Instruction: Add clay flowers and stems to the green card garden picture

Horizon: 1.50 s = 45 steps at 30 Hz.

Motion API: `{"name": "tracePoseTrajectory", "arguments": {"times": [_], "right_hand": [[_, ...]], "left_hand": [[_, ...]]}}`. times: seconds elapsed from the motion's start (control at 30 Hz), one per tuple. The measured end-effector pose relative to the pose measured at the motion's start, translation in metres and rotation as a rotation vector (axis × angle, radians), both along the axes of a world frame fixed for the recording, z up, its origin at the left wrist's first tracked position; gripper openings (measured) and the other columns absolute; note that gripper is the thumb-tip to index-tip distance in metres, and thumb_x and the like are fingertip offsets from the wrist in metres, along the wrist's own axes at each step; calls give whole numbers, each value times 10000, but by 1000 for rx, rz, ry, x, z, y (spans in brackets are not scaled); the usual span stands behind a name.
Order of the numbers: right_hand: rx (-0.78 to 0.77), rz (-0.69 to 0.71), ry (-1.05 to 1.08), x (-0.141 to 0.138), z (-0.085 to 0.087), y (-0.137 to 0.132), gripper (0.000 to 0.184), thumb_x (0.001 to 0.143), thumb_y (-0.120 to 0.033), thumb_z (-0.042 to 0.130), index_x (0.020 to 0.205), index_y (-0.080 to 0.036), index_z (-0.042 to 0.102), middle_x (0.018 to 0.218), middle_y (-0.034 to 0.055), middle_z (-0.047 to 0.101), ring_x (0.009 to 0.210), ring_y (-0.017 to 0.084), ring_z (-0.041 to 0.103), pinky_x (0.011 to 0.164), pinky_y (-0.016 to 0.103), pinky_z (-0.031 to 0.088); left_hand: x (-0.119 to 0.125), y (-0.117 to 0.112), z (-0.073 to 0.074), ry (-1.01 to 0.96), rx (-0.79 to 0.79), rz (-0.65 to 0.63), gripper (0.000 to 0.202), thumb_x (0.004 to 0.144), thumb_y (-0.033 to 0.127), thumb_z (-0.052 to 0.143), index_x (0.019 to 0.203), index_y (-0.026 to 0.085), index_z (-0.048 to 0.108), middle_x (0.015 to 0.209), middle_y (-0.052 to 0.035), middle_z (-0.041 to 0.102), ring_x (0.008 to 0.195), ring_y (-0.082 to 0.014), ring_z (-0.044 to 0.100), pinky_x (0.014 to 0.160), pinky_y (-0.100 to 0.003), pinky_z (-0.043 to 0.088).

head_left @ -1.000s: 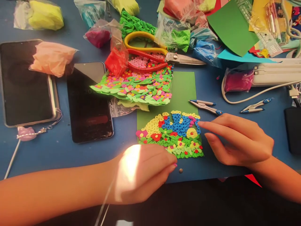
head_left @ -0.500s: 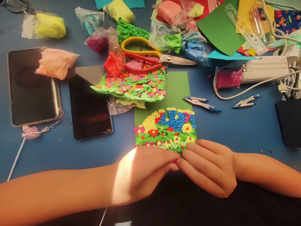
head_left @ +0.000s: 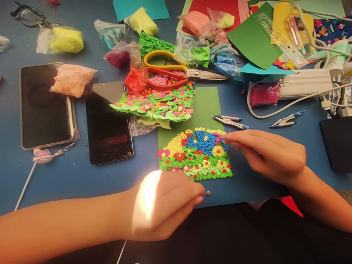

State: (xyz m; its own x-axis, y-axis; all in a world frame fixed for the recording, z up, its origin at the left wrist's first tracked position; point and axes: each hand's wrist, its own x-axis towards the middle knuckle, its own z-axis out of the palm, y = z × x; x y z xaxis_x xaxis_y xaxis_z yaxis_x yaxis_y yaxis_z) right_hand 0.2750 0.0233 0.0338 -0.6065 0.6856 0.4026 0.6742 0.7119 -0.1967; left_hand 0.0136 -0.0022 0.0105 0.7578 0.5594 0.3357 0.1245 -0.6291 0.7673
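Observation:
A green card (head_left: 205, 106) lies in front of me, its lower half covered with a mosaic of small clay pieces (head_left: 195, 154) in yellow, blue, red, pink and green. My right hand (head_left: 268, 154) reaches in from the right; its fingertips are pinched together at the mosaic's upper right edge, and what they hold is too small to make out. My left hand (head_left: 165, 203) rests curled at the table's near edge, just below the card, fingertips pressed together beside a small dark bead (head_left: 208, 193).
A second flowered clay piece (head_left: 156, 104) lies behind the card. Scissors (head_left: 178, 68), bags of coloured clay, paper sheets and a ruler crowd the back. Two phones (head_left: 108, 123) lie at left, tweezers (head_left: 231, 121) and a cabled white device (head_left: 304, 83) at right.
My right hand left my left hand's fingertips at the card's bottom edge and moved up and right to the mosaic's upper right. The left hand stayed put.

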Motion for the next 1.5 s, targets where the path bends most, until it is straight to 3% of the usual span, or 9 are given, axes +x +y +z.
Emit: {"name": "tracePoseTrajectory", "arguments": {"times": [0.1, 0.23, 0.37, 0.5, 0.63, 0.87, 1.2, 1.37, 1.5], "right_hand": [[-40, 1, 13, 0, -1, -1, 247, 880, -48, 560, 1038, -213, 653, 891, -6, 757, 741, 131, 721, 742, 206, 586], [-62, 9, 37, 0, 1, 1, 169, 875, -96, 591, 918, -251, 641, 750, -39, 729, 652, 125, 695, 640, 207, 573], [-112, 69, 67, 1, 0, 4, 167, 882, -79, 470, 836, -213, 558, 705, 35, 646, 650, 158, 641, 575, 260, 529], [-160, 68, 19, 0, -1, 5, 103, 848, -89, 531, 875, -187, 548, 771, 70, 627, 724, 173, 630, 618, 276, 538], [-127, 79, -34, -1, -5, 5, 144, 854, -95, 592, 956, -195, 611, 826, 41, 674, 697, 134, 633, 639, 246, 535], [76, 121, -122, 1, -10, 5, 184, 825, -74, 644, 975, -181, 642, 741, 19, 694, 573, 112, 597, 541, 238, 481], [105, 80, -149, -4, -9, 5, 94, 835, -156, 684, 910, -167, 628, 704, 6, 686, 574, 101, 592, 528, 222, 455], [34, 124, -137, -2, -10, 4, 109, 820, -126, 678, 916, -153, 633, 751, 31, 692, 622, 122, 615, 563, 240, 499], [66, 196, -102, -1, -2, -1, 67, 869, -163, 622, 927, -132, 635, 699, 42, 667, 592, 128, 587, 539, 267, 494]], "left_hand": [[0, 0, -3, -24, 29, -35, 170, 943, 95, 424, 1064, 94, 543, 732, -61, 651, 614, -130, 581, 559, -219, 497], [0, 0, -6, -34, 72, -43, 178, 932, 98, 430, 1076, 90, 534, 715, -64, 643, 601, -139, 588, 534, -225, 497], [-1, -1, -7, -28, 83, -36, 173, 935, 105, 430, 1077, 95, 529, 705, -63, 645, 589, -145, 596, 526, -232, 502], [0, -1, -9, -28, 97, -42, 176, 937, 97, 427, 1082, 83, 524, 698, -64, 646, 579, -148, 600, 513, -241, 507], [0, -2, -11, -23, 113, -30, 187, 940, 107, 409, 1088, 91, 522, 688, -56, 640, 559, -144, 597, 494, -238, 504], [0, 3, -4, 24, 118, -72, 174, 940, 97, 419, 1078, 83, 524, 701, -66, 667, 585, -156, 632, 524, -249, 527], [1, -4, -11, -15, 148, 3, 186, 969, 121, 375, 1078, 92, 522, 691, -59, 667, 558, -151, 586, 500, -257, 491], [0, 3, -2, 27, 89, -58, 168, 954, 99, 411, 1060, 80, 540, 724, -74, 680, 608, -150, 611, 547, -238, 517], [3, 2, 3, 9, -135, 31, 162, 969, 124, 436, 1039, 119, 582, 826, -44, 703, 695, -112, 640, 654, -181, 527]]}}
